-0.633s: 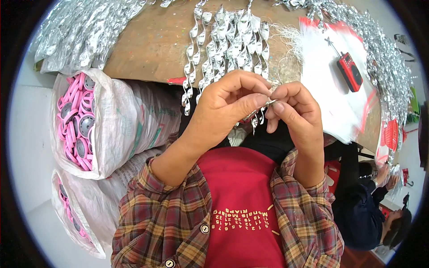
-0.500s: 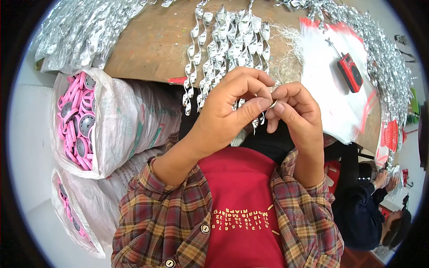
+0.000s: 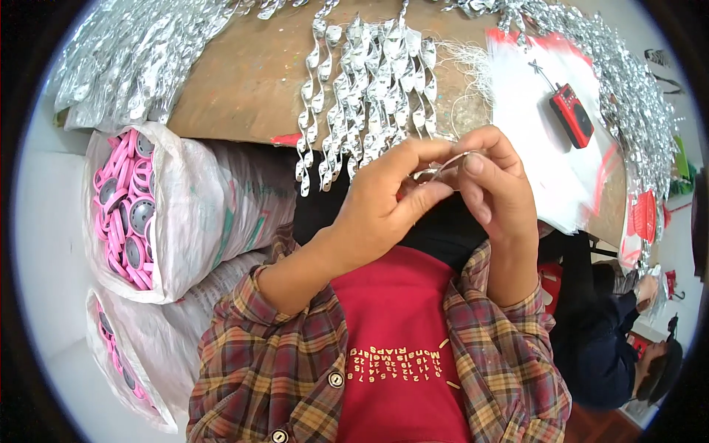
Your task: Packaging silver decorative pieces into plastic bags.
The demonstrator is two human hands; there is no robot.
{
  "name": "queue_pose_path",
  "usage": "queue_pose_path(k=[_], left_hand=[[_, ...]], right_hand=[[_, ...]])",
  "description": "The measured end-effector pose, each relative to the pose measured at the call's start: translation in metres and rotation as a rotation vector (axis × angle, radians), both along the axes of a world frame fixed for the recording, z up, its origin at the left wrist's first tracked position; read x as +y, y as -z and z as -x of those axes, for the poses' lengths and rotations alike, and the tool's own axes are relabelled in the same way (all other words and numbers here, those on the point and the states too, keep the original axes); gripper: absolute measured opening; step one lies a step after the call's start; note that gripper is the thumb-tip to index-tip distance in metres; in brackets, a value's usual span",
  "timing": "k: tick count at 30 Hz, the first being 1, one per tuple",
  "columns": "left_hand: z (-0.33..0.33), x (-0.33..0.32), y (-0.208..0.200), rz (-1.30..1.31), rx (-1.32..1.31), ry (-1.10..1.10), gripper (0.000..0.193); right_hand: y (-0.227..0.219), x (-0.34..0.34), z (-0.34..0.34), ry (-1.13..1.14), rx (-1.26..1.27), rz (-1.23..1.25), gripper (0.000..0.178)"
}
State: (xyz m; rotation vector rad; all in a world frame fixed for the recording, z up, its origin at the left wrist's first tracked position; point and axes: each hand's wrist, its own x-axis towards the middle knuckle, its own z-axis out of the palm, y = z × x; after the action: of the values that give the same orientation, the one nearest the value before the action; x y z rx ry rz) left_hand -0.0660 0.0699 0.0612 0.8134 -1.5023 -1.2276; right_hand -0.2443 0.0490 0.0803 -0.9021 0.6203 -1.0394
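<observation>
My right hand (image 3: 498, 184) pinches a thin pale strand (image 3: 443, 168) between thumb and forefinger, just above my lap. The strand forms a narrow bend and runs into my left hand (image 3: 384, 196). My left fingers curl around it, with thumb and forefinger a little apart at the tips. Whether the strand is string or a silver strip I cannot tell. Behind my hands, twisted silver foil spirals (image 3: 369, 81) lie on the table and hang over its front edge. White string ends (image 3: 469, 70) fan out beside them.
A brown table (image 3: 244, 81) carries piles of silver foil (image 3: 140, 59). Clear red-edged bags (image 3: 528, 140) lie right, under a red radio (image 3: 571, 117). Sacks (image 3: 199, 214) of pink wheel-like parts (image 3: 125, 214) stand left. Another person (image 3: 605, 347) sits at the far right.
My left thumb and forefinger have opened apart, and the left hand has dropped slightly. More of the strand now shows between my hands. The view has shifted a little.
</observation>
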Motion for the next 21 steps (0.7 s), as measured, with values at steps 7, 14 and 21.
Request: queue_pose_path(k=[7,14,21], left_hand=[[-0.016,-0.008,-0.02,0.098,-0.248,0.098,0.037],[-0.019,0.0,-0.012,-0.278,-0.08,0.288,0.043],[-0.034,0.004,-0.01,-0.372,-0.162,0.259,0.044]], right_hand=[[0.007,0.003,0.014,0.039,0.013,-0.061,0.01],[0.011,-0.002,0.034,0.094,-0.117,-0.051,0.011],[0.02,-0.011,0.045,0.139,-0.16,-0.046,0.011]])
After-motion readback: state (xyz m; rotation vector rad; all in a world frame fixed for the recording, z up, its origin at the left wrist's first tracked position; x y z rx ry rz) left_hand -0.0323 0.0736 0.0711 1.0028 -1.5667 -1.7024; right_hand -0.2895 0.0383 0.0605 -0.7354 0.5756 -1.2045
